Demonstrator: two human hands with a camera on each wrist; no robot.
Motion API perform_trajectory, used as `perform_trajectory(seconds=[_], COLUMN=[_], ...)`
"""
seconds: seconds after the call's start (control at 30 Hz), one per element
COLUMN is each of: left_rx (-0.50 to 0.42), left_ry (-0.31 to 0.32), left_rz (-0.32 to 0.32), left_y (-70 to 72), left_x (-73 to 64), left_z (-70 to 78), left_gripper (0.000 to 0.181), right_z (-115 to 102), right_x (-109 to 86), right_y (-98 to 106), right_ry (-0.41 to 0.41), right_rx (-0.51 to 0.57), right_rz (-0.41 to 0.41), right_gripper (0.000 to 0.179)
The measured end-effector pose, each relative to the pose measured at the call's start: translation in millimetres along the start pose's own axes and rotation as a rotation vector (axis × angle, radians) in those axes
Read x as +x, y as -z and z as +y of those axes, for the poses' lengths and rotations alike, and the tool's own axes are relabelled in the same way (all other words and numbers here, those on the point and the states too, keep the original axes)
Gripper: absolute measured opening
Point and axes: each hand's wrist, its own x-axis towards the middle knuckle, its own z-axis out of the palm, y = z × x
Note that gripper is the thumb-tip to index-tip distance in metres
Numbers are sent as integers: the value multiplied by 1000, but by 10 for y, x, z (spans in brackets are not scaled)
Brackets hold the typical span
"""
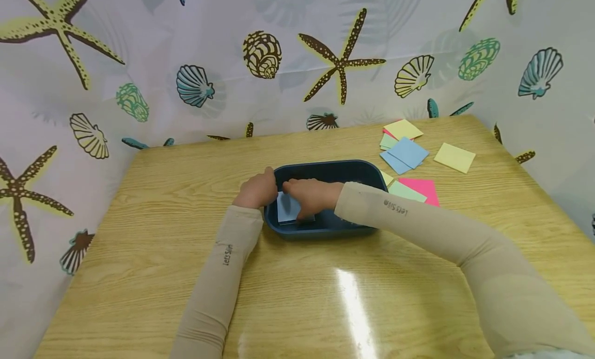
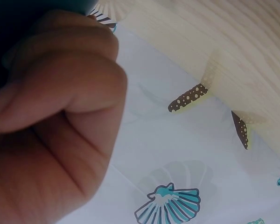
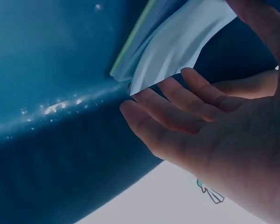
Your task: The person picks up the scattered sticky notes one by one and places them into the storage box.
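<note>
A dark blue plastic bin [image 1: 325, 232] sits on the wooden table. My left hand [image 1: 258, 189] grips its left rim, the fingers curled over the edge; in the left wrist view the curled left hand [image 2: 60, 102] fills the left side. Inside the bin, my right hand [image 1: 311, 196] holds light blue sticky notes [image 1: 287, 208] at the left end, the thumb and fingers at opposite edges. The right wrist view shows the fingertips of the right hand [image 3: 191, 112] against the edge of the bent top note [image 3: 177, 46]. More notes with a greenish edge lie beneath it.
Right of the bin lie loose notes: blue ones [image 1: 408, 152], a yellow one [image 1: 455, 158], a pink one [image 1: 425, 188] and a green one [image 1: 406, 191]. Another yellow note [image 1: 403, 128] lies farther back. A seashell-print curtain [image 1: 288, 100] borders the table [image 1: 176, 204].
</note>
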Motion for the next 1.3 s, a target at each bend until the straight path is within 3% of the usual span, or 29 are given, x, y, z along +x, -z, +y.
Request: perform_trajectory(seconds=[0.4, 0.93, 1.13, 1.3], left_rx=[-2, -6, 3, 5], left_ry=[-10, 11, 16, 27], left_rz=[6, -5, 7, 21], left_y=[-3, -3, -17, -32], left_x=[-18, -11, 6, 23], left_z=[3, 22, 13, 13], left_gripper=[52, 52, 51, 49], right_z=[-30, 3, 50, 123], right_x=[27, 30, -88, -291], right_y=[-30, -18, 150, 402], right_ry=[-33, -36, 6, 67], right_rx=[-98, -81, 66, 237], right_rz=[-37, -29, 32, 142], right_gripper=[75, 76, 71, 52])
